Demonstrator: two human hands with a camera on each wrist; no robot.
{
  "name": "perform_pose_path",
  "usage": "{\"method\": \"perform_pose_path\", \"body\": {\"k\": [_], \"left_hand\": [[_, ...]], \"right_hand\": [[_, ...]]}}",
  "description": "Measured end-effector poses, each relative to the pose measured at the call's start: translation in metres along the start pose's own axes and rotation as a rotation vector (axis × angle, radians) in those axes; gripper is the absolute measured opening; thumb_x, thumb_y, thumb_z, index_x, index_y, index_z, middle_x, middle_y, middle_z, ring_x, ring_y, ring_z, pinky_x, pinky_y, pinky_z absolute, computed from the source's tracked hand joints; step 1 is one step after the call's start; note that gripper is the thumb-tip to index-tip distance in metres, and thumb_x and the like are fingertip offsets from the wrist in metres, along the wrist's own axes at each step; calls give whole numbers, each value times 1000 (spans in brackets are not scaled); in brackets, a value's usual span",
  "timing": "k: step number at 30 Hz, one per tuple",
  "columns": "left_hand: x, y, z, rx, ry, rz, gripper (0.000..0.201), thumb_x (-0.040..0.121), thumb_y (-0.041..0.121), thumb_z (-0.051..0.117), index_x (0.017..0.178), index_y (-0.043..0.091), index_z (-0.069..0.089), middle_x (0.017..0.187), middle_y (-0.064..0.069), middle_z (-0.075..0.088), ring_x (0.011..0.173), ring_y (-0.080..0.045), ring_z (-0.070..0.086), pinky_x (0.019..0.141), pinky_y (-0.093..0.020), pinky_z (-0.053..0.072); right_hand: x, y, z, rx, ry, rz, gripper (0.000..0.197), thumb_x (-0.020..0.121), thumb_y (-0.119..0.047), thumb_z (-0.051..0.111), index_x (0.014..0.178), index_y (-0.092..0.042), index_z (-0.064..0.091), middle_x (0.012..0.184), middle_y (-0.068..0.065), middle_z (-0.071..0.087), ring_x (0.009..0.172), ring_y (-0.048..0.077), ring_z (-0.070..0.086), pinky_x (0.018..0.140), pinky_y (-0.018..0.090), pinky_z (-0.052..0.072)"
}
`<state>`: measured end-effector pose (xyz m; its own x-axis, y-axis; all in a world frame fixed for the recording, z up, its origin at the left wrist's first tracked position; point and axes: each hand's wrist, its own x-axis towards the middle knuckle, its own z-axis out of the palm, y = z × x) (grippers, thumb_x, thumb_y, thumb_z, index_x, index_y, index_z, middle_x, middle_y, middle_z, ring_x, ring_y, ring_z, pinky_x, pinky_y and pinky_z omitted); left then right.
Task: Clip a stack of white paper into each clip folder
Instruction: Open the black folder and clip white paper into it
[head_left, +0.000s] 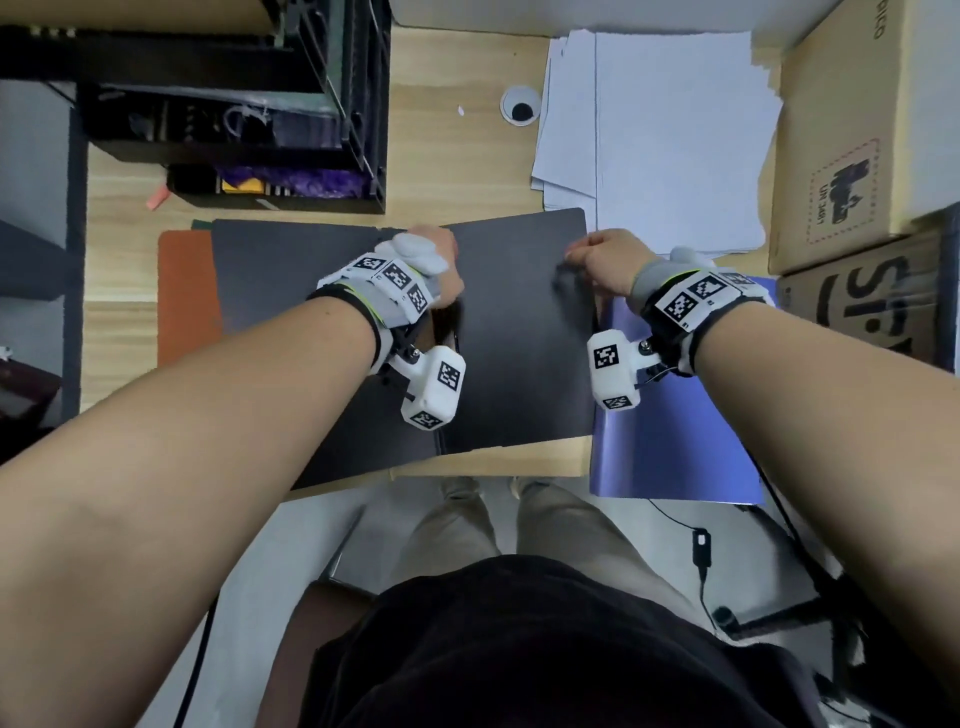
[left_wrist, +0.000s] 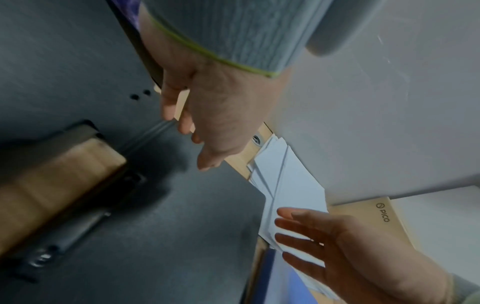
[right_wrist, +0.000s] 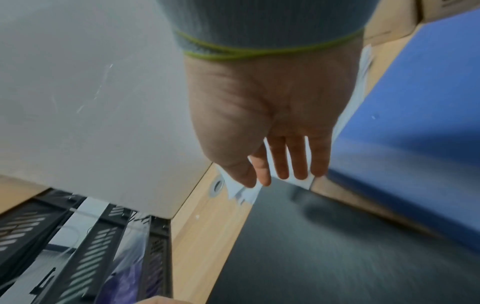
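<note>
Readable text is sparse. The tan cardboard box (left_wrist: 374, 214) at the lower right of the left wrist view carries a small round logo and the word "PICO" in dark print. In the head view that box (head_left: 852, 130) sits at the upper right of the frame; its side has a red dashed-outline label with a black pictogram and "UN 3481", seen rotated. Letters at its top right edge are cut off, unreadable. Below it, a darker brown box (head_left: 872, 312) at the right edge shows large black letters, partly cropped, roughly "S" and "T"; full word can't be made out. Black-and-white square marker codes sit on the white wrist camera mounts (head_left: 434, 387), no letters.
</note>
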<state>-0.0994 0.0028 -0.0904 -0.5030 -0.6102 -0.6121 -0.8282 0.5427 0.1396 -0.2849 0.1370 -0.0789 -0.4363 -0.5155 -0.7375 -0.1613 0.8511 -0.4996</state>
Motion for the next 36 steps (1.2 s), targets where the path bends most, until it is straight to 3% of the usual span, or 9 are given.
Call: {"method": "perform_pose_path", "body": {"k": [8,12,16,19,23,26,31,35,36], "left_hand": [[52,91,-3,-406,-151,90,47,83,16,72,128,12,58,117,1,67,101,-17,64,94,-32,52],[74,136,4,-468,-162,95,49,78,23,74,123,8,59,118,-4,68,99,-17,63,86,-29,54],[90,164,14,-531,-139,30,81,55,43,77,127,12,53,112,-4,67,100,-24,65,92,-41,54],[99,177,19,-611,-157,-50,83,61,43,76,134,14,48,122,-8,63,109,-27,63,96,-42,51],[104,190,14,-645,-148,-69,63,51,56,69,96,13,64,90,-12,72,87,-31,70,84,-47,58],[103,202,6,-746,-159,-58,31,76,39,69,87,11,64,94,-17,73,85,-32,71,82,-48,59],[103,214,6,-721,-138,-20,53,85,22,64,133,8,46,105,-4,61,93,-26,68,79,-39,60],[93,203,-5,-650,-57,105,35,88,2,53,118,19,48,80,4,51,75,-7,44,58,-18,47],[86,196,-10,-658,-27,134,36,87,0,53,119,15,52,81,-1,56,72,-20,57,54,-16,41]], "right_hand": [[41,9,-75,-235,110,50,46,96,-6,40,140,-11,50,143,11,52,129,31,50,105,31,39],[54,17,-85,-398,57,18,35,94,-2,37,122,-2,57,132,18,56,117,35,54,83,31,38],[62,21,-89,-460,81,24,36,92,-3,38,121,-6,60,129,14,58,115,34,56,83,30,40],[64,24,-90,-476,71,23,36,94,-4,36,122,-6,60,130,13,57,114,33,56,81,29,38],[68,30,-97,-425,68,25,36,96,-9,39,126,-9,59,132,11,57,114,31,55,88,31,41],[67,31,-99,-367,71,35,38,99,-13,42,134,-12,56,139,8,55,125,28,53,99,32,41],[66,37,-106,-225,51,51,42,99,-13,42,139,-20,55,142,4,54,129,24,50,103,30,38],[61,36,-110,-76,60,51,43,94,-11,48,136,-19,56,139,2,55,127,22,51,101,25,37],[57,35,-110,-50,79,50,43,93,-12,51,135,-18,56,139,1,55,127,21,52,101,25,38]]}}
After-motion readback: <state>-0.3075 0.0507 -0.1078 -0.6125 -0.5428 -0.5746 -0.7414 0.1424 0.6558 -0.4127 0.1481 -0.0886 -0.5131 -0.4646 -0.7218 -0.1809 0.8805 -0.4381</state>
